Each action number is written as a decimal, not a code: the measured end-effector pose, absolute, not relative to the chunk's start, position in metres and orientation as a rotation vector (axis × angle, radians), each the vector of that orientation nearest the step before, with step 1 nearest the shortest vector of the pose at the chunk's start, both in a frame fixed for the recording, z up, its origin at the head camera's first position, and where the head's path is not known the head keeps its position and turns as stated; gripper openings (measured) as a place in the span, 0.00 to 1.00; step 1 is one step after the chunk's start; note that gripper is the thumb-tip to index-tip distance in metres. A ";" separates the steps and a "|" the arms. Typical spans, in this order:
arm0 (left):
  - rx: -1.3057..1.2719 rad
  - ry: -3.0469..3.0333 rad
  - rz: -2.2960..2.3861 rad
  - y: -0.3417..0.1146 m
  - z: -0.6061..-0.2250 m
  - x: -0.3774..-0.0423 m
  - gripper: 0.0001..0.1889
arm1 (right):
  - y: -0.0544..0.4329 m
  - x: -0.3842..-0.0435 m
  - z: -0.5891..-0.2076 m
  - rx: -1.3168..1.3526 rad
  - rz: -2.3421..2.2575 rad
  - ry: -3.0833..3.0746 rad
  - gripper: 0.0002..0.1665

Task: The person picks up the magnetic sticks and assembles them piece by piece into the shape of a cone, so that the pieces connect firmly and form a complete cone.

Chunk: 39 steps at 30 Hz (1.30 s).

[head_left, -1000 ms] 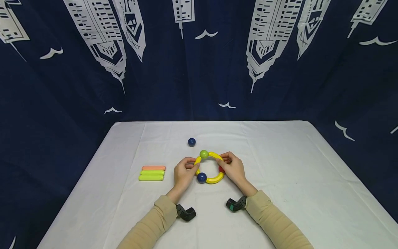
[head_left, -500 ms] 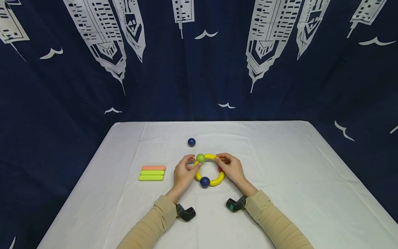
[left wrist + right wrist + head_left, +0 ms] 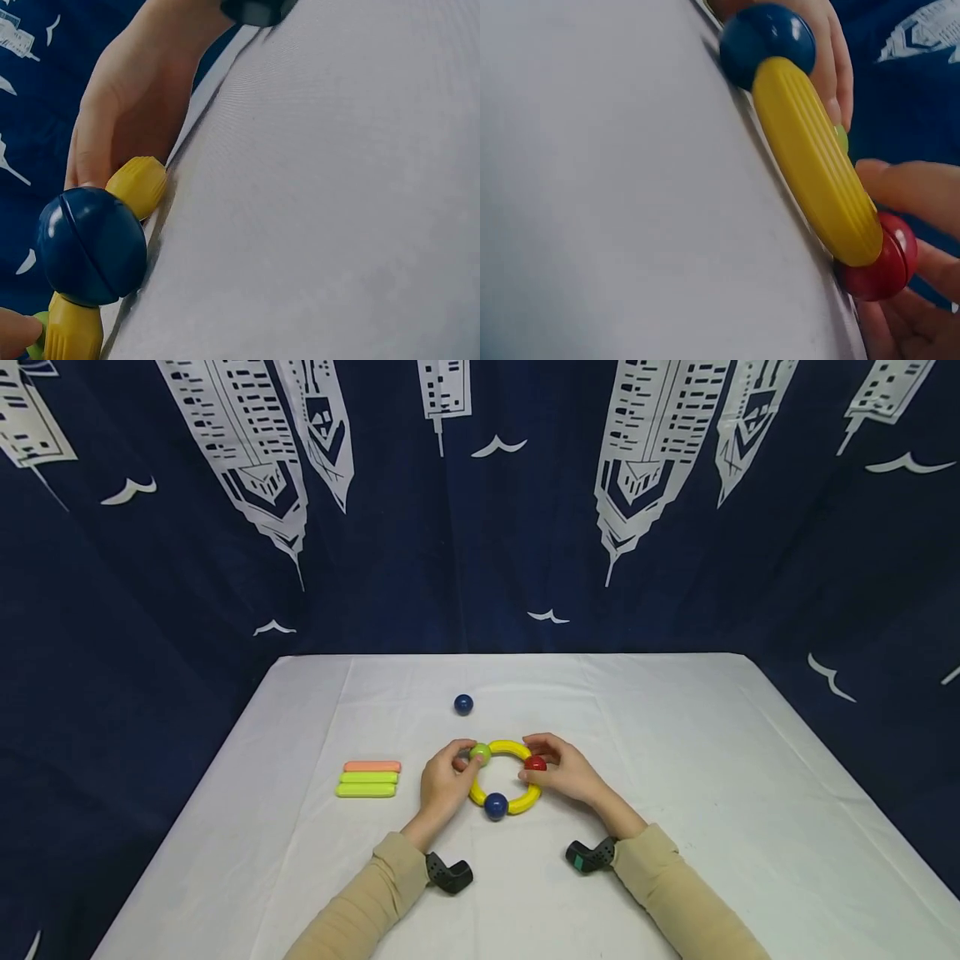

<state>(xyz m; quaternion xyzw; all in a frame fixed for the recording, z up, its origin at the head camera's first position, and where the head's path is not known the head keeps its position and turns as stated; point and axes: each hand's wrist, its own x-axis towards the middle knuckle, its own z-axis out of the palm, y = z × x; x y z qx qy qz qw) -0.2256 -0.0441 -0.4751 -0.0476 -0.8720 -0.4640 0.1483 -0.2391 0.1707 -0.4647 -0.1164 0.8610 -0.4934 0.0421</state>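
A ring of curved yellow rods [image 3: 510, 747] joined by balls lies on the white table between the two hands. Its green ball [image 3: 480, 752] is at the upper left, where the left hand [image 3: 444, 785] pinches it between thumb and fingers. On the ring's right side the right hand [image 3: 573, 772] holds the red ball [image 3: 535, 763], thumb on the inner side and fingers behind. The ring's blue ball [image 3: 496, 807] faces the person, untouched. In the right wrist view a yellow rod [image 3: 814, 161] links the blue and red balls. The left wrist view shows the blue ball [image 3: 92, 246] large.
Behind the ring sits a loose blue ball [image 3: 463, 704]. To the left, an orange stick [image 3: 372, 767] and two lime green sticks [image 3: 366, 791] lie side by side. A dark blue printed curtain [image 3: 465, 552] hangs past the table's [image 3: 660, 718] far edge.
The ring has turned counterclockwise and come slightly nearer the person. The right hand has shifted from a yellow rod to the red ball; the left hand's fingers now pinch the green ball.
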 end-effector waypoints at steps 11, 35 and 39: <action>-0.124 -2.556 -1.307 -0.041 -0.475 -0.225 0.16 | 0.172 -0.227 -0.471 -0.266 -1.498 2.872 0.23; -0.406 -2.628 -1.626 -0.123 -0.421 -0.243 0.18 | 0.175 -0.227 -0.479 -0.414 -1.451 2.992 0.21; -0.377 -2.581 -1.824 -0.166 -0.415 -0.247 0.21 | 0.174 -0.227 -0.477 -0.400 -1.460 2.970 0.22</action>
